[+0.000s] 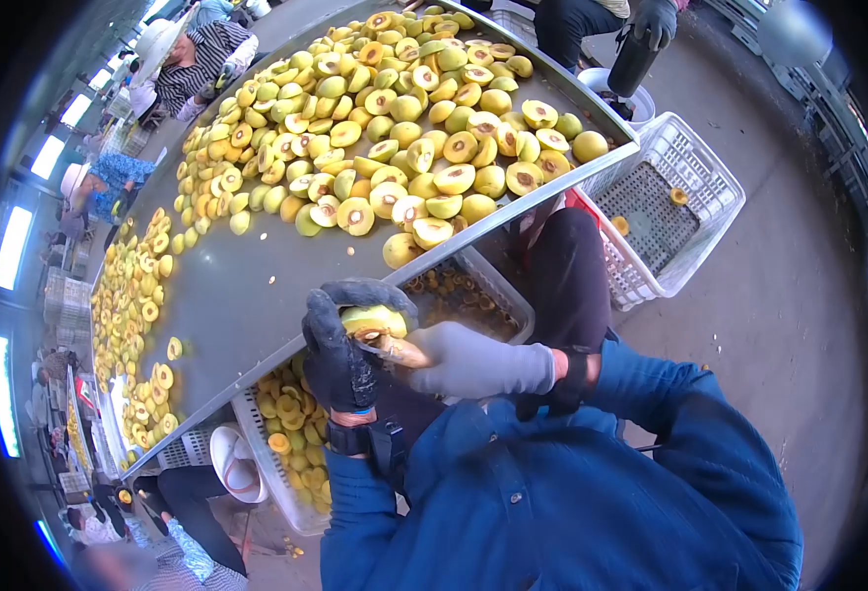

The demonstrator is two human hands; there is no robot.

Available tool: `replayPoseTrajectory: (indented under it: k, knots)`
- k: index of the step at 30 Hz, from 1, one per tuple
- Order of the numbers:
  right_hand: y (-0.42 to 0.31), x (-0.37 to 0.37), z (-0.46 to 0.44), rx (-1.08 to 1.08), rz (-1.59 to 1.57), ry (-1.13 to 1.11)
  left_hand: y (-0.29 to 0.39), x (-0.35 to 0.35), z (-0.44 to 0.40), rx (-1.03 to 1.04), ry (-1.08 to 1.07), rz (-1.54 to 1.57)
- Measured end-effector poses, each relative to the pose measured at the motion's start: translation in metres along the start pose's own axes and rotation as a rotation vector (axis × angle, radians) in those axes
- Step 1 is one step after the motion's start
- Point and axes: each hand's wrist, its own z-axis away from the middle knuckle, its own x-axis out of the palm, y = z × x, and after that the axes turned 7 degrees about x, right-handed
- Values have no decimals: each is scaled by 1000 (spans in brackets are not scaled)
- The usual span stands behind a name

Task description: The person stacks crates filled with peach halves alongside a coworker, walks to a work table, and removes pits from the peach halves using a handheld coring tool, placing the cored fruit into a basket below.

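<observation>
My left hand [338, 345], in a dark glove, is closed around a yellow-green peach half [373, 320]. In a light grey glove, my right hand [473, 360] grips the wooden handle of a pitting knife [404, 352]. The tool's metal end meets the cut face of the fruit near its brown center; how deep it goes is hidden. Both hands are over my lap, just off the near edge of a metal table [247, 286]. Many halved peaches [434, 148] are heaped on that table, several with pits showing.
Below the table edge is a bin of brown scraps [468, 295]. To its left stands a crate of peach halves [301, 443]. A white crate [695, 212] with a few orange pieces sits at right. Other people work around the table, one near a white bucket [631, 98].
</observation>
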Motion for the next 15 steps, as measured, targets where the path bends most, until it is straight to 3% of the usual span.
replayPoseTrajectory:
  k: [2, 4, 8, 11, 15]
  knots:
    - [6, -2, -3, 16, -44, -94, -6, -5, -1, 39, -96, 59]
    - [20, -5, -15, -136, 88, -37, -15, -12, -4, 43, -158, 122]
    - [54, -9, -46, -421, 548, 177, -50, -8, -5, 34, 11, 518]
    - [65, -11, -51, -490, 399, 89, -47, -2, 2, -99, 110, 322]
    - [83, -1, -58, -469, 653, 278, -54, -11, 8, -118, 161, 542]
